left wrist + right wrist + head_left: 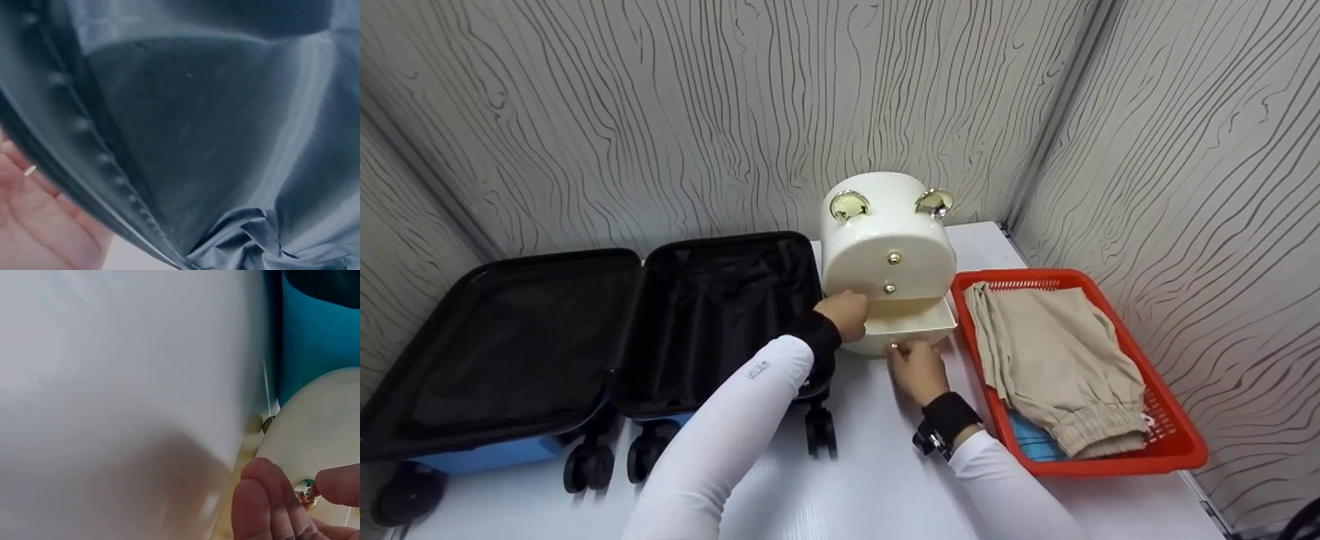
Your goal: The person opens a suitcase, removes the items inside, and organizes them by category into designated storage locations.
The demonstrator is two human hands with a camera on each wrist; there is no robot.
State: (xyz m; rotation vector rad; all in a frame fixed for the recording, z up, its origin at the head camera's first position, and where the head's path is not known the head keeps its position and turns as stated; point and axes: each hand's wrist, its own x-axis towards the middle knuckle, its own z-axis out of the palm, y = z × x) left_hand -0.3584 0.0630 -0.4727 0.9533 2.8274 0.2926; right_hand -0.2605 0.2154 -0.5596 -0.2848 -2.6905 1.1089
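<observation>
A cream bear-shaped drawer box (885, 262) with two gold ears stands against the back wall, its bottom drawer (911, 332) pulled out. My right hand (919, 371) is at the front of that drawer. In the right wrist view, its thumb (340, 485) and fingers pinch the small shiny knob (306, 494). My left hand (844, 315) is against the left side of the box, beside the drawer; its fingertips are hidden in the head view. Only part of its palm (45, 225) appears in the left wrist view, behind the suitcase rim.
An open suitcase (720, 322) with black lining and blue shell lies at the left, its wheels (821, 431) towards me. At the right, a red basket (1174, 427) holds folded beige trousers (1057, 360) and a blue cloth (1033, 441). Patterned walls enclose the white table (855, 465).
</observation>
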